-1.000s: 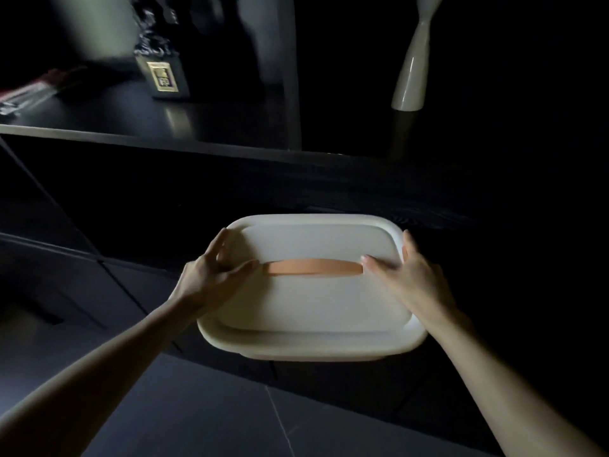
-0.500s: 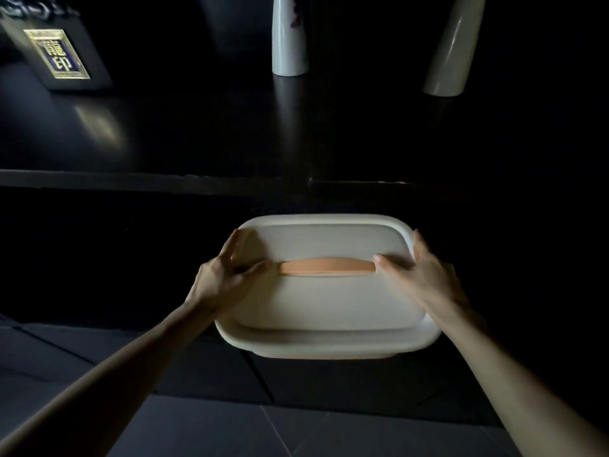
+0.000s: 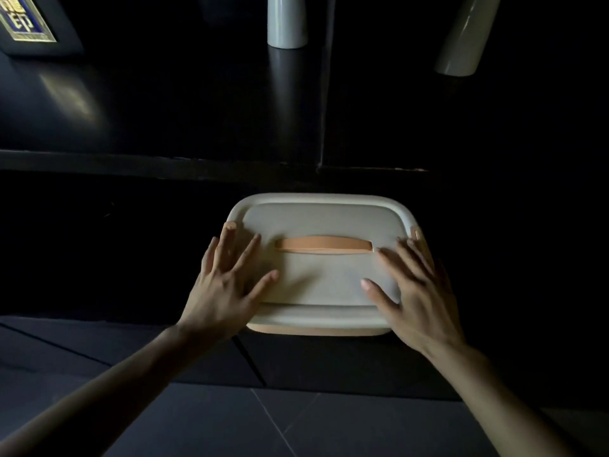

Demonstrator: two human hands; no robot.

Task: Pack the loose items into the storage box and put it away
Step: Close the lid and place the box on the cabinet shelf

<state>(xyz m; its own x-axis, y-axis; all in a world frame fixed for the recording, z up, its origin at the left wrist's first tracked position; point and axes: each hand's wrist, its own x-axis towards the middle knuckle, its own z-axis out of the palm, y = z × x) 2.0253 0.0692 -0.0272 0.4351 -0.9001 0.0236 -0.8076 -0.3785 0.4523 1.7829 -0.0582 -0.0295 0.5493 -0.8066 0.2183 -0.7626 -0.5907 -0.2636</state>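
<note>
The cream storage box (image 3: 321, 285), lid on and orange handle (image 3: 324, 244) lying flat, sits in the dark recess below the counter's (image 3: 164, 110) front edge. Half a second ago both hands clasped its ends. Now the left hand (image 3: 227, 288) and right hand (image 3: 418, 291) are spread with straight fingers over the lid's ends; contact is unclear. A white vase (image 3: 286, 21) stands at the counter's back.

Head camera (the only view) looks forward and down, close above the storage box (image 3: 321, 278).
</note>
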